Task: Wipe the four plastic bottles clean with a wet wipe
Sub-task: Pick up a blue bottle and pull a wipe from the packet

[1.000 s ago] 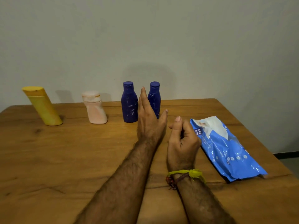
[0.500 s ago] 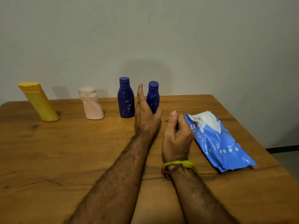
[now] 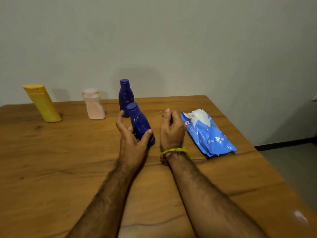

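Wooden desk (image 3: 51, 160) against a plain wall. Left hand (image 3: 132, 134) mid-frame grips a tilted blue bottle (image 3: 139, 124); right hand (image 3: 171, 129) is curled shut, empty as far as I can tell. Wipes pack (image 3: 207, 134) center-right; yellow bottle (image 3: 42, 103), pink bottle (image 3: 94, 104), second blue bottle (image 3: 126, 95) behind.

One view only, from a wide-angle camera worn on the person's head. It looks forward and slightly down across a wooden table (image 3: 51, 169) toward a plain grey wall (image 3: 171, 40). Both forearms enter from the bottom edge, and the left hand (image 3: 132, 136) and right hand (image 3: 171, 131) sit near the centre, close to the lens. The table's far edge meets the wall about mid-frame; its right edge and a strip of floor (image 3: 291, 160) show at right.
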